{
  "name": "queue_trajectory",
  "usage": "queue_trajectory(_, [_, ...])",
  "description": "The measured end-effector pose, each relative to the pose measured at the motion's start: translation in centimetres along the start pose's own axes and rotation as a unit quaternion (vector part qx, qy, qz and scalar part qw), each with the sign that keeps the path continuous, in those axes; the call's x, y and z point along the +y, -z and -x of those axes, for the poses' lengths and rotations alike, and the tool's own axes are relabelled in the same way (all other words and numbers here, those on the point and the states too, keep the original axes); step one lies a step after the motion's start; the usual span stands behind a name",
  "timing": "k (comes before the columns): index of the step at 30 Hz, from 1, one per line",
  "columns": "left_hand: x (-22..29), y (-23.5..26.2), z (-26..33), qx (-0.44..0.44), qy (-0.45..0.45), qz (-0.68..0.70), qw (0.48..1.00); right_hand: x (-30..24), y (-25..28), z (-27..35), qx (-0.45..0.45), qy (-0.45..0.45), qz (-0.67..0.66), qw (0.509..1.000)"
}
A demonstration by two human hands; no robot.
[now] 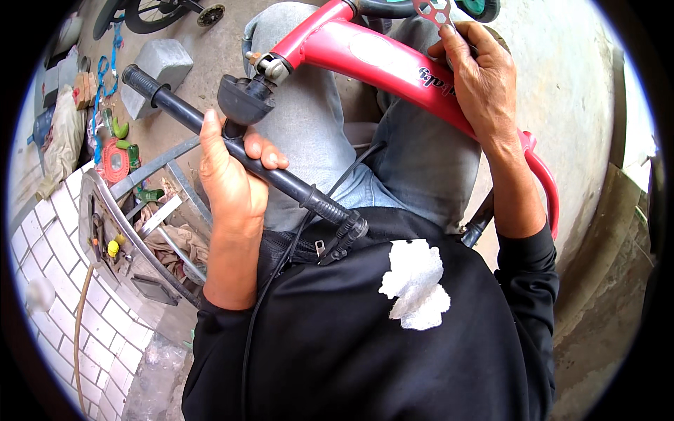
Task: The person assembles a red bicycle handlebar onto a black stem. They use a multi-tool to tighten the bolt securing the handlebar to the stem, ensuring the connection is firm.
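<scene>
A small red bike frame (372,59) lies upturned across my thighs. My left hand (235,182) is wrapped round its black handlebar (284,181), next to the stem and a black cup-shaped cover (246,99). A brake lever (344,235) sits by the handlebar's near grip, and a black cable (354,168) runs from there. My right hand (484,84) is above the frame's far right part, pinching a flat red wrench (434,12) with hexagonal holes between thumb and fingers. A bolt with a nut (270,67) shows at the head of the frame.
A grey concrete block (158,74) stands on the floor to the left. Beside it are a metal-framed stand (151,172) with tools, a rolled red strap (116,160) and a blue cord (103,67). A spoked wheel (151,10) is at the far left.
</scene>
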State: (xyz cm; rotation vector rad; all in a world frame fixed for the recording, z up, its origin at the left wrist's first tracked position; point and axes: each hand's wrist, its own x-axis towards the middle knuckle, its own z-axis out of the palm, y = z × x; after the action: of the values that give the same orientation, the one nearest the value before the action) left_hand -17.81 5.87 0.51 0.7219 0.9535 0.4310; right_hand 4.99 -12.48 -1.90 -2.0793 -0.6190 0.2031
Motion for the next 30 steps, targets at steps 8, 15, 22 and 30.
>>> queue_trajectory(8, [-1.0, 0.5, -1.0, -0.002, -0.005, 0.013, 1.000, 0.1, -0.4, 0.9, 0.046, 0.014, -0.013, 0.999])
queue_trajectory(15, [-0.4, 0.5, -1.0, -0.026, -0.148, -0.094, 0.984, 0.1, -0.1, 0.5, 0.048, 0.030, 0.013, 0.998])
queue_trajectory(22, [-0.2, -0.1, -1.1, -0.001, -0.093, -0.060, 0.994, -0.3, -0.9, 1.4, 0.079, 0.221, 0.152, 0.960])
queue_trajectory(30, [-0.6, 0.8, -1.3, 0.008, -0.072, -0.031, 0.997, -2.1, -1.5, 2.0, -0.109, 0.258, 0.242, 0.929])
